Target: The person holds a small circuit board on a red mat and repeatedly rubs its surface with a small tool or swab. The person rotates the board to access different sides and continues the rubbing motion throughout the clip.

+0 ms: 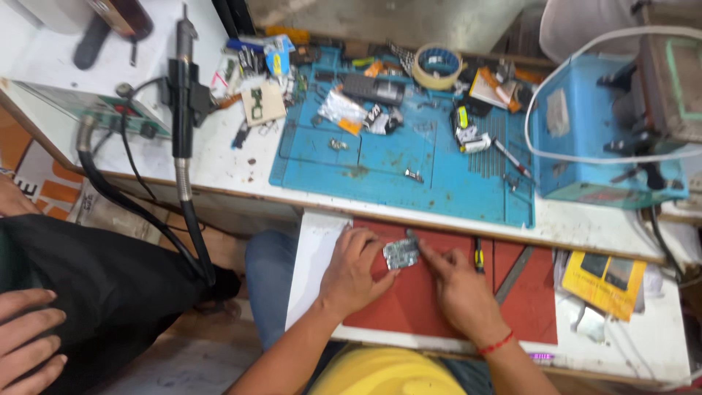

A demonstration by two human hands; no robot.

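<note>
Bare forearms, red thread bracelet [496, 343], yellow shirt [387, 373], perhaps jeans [269, 278]

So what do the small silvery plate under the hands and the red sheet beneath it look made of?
The small silvery plate looks like thin metal: grey, shiny, patterned with cut-outs. The red sheet seems a matte rubbery or plastic mat, flat and dull. Left hand and right hand touch the plate.

Blue mat [380, 157], red tray [424, 300].
Silver board [401, 254], yellow booklet [603, 281], red wristband [496, 344], cream tape roll [437, 66].
</note>
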